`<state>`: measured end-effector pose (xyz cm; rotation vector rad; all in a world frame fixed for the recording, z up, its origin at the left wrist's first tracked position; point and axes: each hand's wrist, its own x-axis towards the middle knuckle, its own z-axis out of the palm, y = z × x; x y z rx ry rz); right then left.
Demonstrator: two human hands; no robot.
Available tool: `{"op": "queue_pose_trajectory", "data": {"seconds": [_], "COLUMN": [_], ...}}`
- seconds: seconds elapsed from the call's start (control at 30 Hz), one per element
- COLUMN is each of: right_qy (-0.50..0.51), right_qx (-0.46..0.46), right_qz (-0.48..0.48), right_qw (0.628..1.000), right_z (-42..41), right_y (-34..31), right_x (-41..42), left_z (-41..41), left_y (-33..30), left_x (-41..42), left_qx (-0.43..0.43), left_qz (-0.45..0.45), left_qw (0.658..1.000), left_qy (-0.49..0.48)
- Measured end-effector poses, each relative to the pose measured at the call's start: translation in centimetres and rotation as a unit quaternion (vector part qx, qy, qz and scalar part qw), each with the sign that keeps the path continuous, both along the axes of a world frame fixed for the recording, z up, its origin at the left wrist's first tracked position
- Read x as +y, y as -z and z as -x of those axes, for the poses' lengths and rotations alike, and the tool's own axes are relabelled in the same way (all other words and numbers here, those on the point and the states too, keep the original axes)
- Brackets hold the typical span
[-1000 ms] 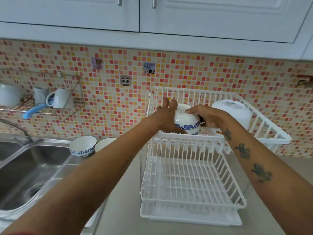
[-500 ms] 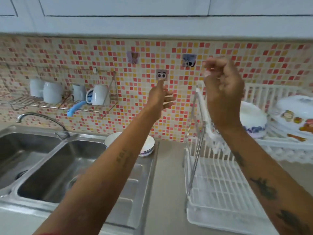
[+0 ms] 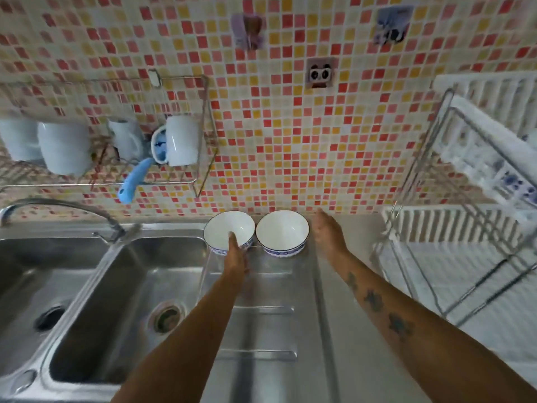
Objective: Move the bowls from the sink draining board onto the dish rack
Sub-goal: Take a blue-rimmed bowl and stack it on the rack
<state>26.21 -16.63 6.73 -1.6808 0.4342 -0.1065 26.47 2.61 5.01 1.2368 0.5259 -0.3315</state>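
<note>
On the ribbed stainless-steel draining board, two white blue-banded bowls sit touching by the wall; left hand, empty, reaches the left bowl's near rim; right hand, open, lies just right of the other.

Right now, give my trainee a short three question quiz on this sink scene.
1. How many bowls stand on the draining board?
2. True or false: the right hand already grips the right bowl.
3. Which hand has fingers at a bowl's rim: A left, B right?

Key:
1. Two, upright, side by side.
2. False; it is beside that bowl, apart from it.
3. A; the left hand reaches over the left bowl rim.
</note>
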Motion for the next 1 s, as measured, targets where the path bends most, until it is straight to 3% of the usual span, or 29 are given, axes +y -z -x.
{"op": "queue_pose_trajectory", "data": {"seconds": [0.13,0.23,0.33,0.53,0.73,1.0], "right_qy": [0.062,0.088,0.097,0.101,0.054,0.144], "right_qx": [0.059,0.063,0.036,0.022,0.049,0.014], "right_qz": [-0.061,-0.086,-0.117,-0.179,-0.172,-0.191], "right_qw": [0.994,0.990,0.988,0.978,0.982,0.971], "right_z": [-2.6,-4.4,-6.1,-10.7,-9.1,-6.5], "right_y": [5.2,6.6,8.2,15.1,10.7,9.0], "right_x": [-0.9,-0.9,-0.6,-1.7,0.8,1.6], "left_z": [-1.0,-2.8,-4.7,-7.0,-7.9,-5.8], "left_y": [3.5,6.0,7.6,9.4,9.7,6.4], "left_x": [-2.8,-4.2,-4.9,-6.2,-7.2,-7.7], "left_qx": [-0.022,-0.035,-0.051,-0.077,-0.035,-0.032], "left_qz": [0.069,0.059,0.013,0.053,0.081,0.086], "left_qw": [0.997,0.997,0.999,0.993,0.990,0.992], "left_qy": [0.009,0.032,-0.006,-0.076,-0.110,-0.086]}}
